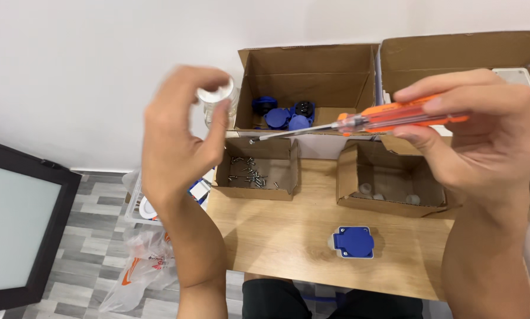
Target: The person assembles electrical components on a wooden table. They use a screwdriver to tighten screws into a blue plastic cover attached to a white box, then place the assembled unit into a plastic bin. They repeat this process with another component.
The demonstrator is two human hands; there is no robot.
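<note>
My right hand [477, 136] grips orange screwdriver [395, 118] by handle: light, stiff, slick plastic; shaft juts leftward. Left hand [179, 136] pinches small clear round part [214, 93], likely light.

Both forearms are bare, with no sleeves, watch or rings visible on the left hand [179, 139] or the right hand [483, 139]. At 6 o'clock, dark shorts [276, 298] cover the lap (only partly seen).
</note>
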